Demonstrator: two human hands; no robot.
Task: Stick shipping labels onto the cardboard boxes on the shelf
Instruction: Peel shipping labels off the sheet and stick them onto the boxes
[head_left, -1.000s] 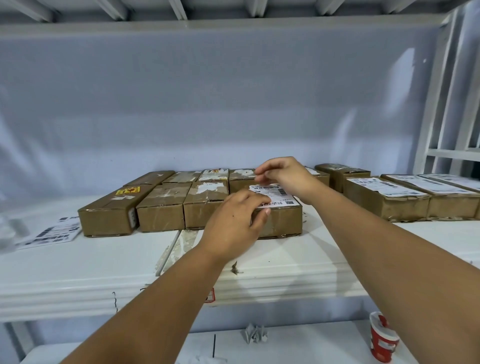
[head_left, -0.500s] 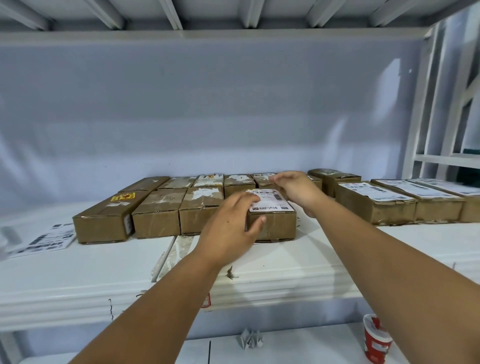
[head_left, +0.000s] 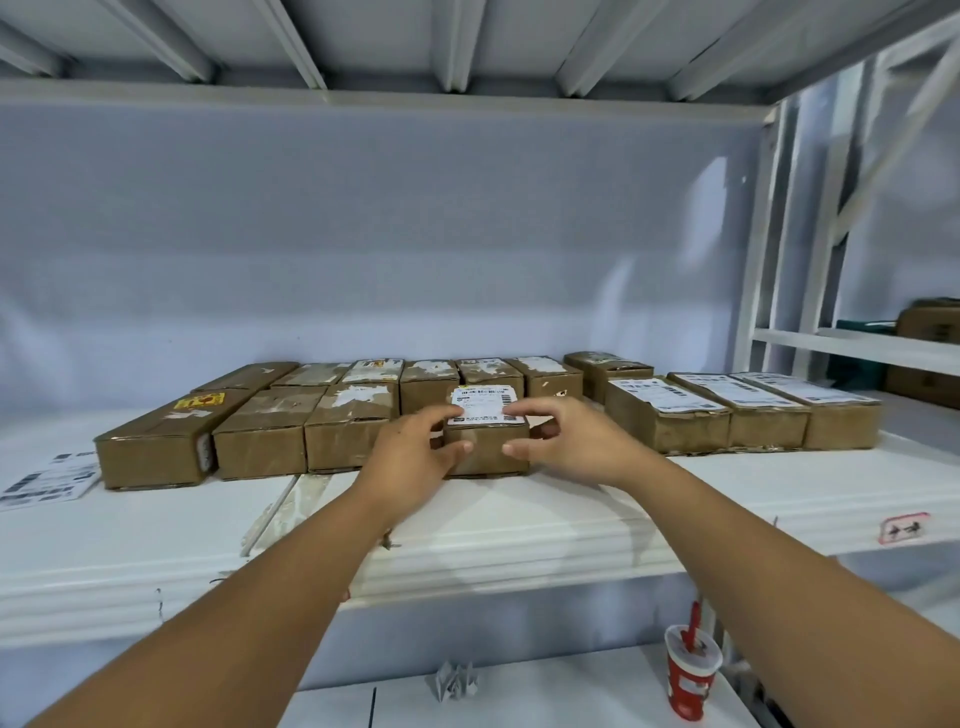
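Since earlier frame: both hands dropped from the label (head_left: 482, 404) to the box (head_left: 487, 451) sides. Left hand (head_left: 415, 457) and right hand (head_left: 570, 444) clamp the box between them on the shelf (head_left: 545, 525), label stuck on top, just beyond fingertips. Spare labels (head_left: 44, 478) far left of left hand.

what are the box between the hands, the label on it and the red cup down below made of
The box looks like plain brown corrugated cardboard, matte, with scuffed, worn edges. The label on its top looks like thin white paper, slightly glossy, printed with black barcodes and text; probably adhesive-backed. The red cup looks like a disposable paper or thin plastic cup with a printed wrap and a red straw; which one I cannot tell.
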